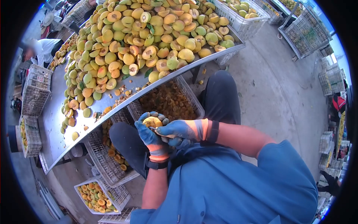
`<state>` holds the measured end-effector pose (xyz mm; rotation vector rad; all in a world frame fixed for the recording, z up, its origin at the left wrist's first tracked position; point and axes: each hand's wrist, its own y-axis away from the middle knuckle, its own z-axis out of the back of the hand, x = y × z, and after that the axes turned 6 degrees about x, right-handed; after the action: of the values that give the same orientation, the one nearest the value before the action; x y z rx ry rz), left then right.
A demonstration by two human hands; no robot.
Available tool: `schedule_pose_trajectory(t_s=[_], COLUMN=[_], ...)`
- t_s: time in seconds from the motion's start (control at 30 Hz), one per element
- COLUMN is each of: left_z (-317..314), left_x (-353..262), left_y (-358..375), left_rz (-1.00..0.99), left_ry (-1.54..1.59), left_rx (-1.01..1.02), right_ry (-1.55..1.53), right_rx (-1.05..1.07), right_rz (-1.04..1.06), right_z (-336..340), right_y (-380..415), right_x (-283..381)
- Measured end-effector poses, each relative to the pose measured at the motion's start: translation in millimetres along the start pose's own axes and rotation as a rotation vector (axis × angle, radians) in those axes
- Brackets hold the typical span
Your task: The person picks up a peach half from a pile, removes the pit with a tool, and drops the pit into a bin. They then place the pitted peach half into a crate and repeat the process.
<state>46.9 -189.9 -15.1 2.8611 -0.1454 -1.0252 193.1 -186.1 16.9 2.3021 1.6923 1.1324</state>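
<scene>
At the far left, 1 co-worker in a white top (47,46) bends beside the metal table (52,130). A tall crate (37,87) stands against the table's left side. On the table lies a heap of yellow-green fruit (128,50), with many cut faces exposed. On the floor at lower left, 1 white crate (122,196) contains fruit halves; 1 longer crate (100,158) sits partly under the table edge.

My left hand (147,135), gloved in blue and orange, is clamped on 1 yellow fruit (152,122). The fruit is above my lap, near the table edge. Behind it, a crate (191,98) holds brownish pieces.

My right hand (179,130), also gloved, meets the left at the fruit. Its fingers close on a thin tool (152,128), mostly hidden; the tip is at the fruit. Farther right, 1 wheeled cart (307,28) stands on the concrete floor (274,86).
</scene>
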Motion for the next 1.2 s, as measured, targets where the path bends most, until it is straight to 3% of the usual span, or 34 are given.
schedule_pose_trajectory(t_s=[0.07,0.27,0.47,0.57,0.6,0.63,0.7,0.73,0.77,0.83,0.9,0.93,0.97,1.0,1.03,1.07,1.1,1.13,1.17,1.2], left_z=[2,-6,-14,-13,-12,-11,12,12,10,21,44,75,100,99,98,96,90,80,69,47], left_x=[-1,-12,-30,-34,-35,-37,-33,-49,-63,-100,-127,-152,-169,-170,-174,-176,-170,-160,-147,-126], left_y=[-3,-10,-9,-6,-6,-8,-12,-18,-11,-2,7,8,3,4,4,-2,-15,-31,-47,-66], left_rz=[0.053,0.24,0.299,0.284,0.287,0.288,0.055,0.088,-0.048,-0.219,-0.615,-0.593,-0.566,-0.568,-0.658,-0.721,-0.736,-0.721,-0.686,-0.49], left_ry=[0.026,0.134,-0.032,0.008,-0.037,-0.082,-0.206,0.145,0.026,-0.189,-1.259,-1.098,-0.923,-0.919,-1.587,-2.264,-2.254,-1.983,-1.691,-1.383], left_rx=[0.044,0.15,0.103,0.187,0.081,-0.026,-0.132,-0.18,-0.2,-0.169,-0.277,-0.494,-0.699,-0.699,-0.771,-0.781,-0.77,-0.424,-0.11,-0.086], right_ry=[-0.268,-0.506,-0.547,-0.518,-0.517,-0.437,-0.36,-0.278,-0.197,0.372,1.45,1.446,1.367,1.278,1.454,1.422,1.398,1.302,1.311,1.252], right_rx=[0.22,0.426,0.499,0.487,0.49,0.449,0.416,0.378,0.342,-0.055,-0.374,-0.382,-0.47,-0.54,-0.433,-0.466,-0.502,-0.586,-0.593,-0.632], right_rz=[-0.04,-0.016,-0.051,-0.041,-0.042,-0.038,-0.038,0.035,0.11,0.275,0.681,0.685,0.432,0.179,0.232,0.232,0.235,0.116,0.297,0.374], right_z=[11,20,22,17,16,16,10,4,-3,-9,43,43,45,48,57,58,53,33,44,39], right_y=[1,2,0,-2,-1,1,7,13,17,13,-20,-21,-22,-23,-27,-28,-24,-13,-21,-17], right_x=[-8,-12,-11,-11,-9,-6,0,6,11,9,-35,-39,-39,-40,-45,-52,-46,-30,-40,-34])
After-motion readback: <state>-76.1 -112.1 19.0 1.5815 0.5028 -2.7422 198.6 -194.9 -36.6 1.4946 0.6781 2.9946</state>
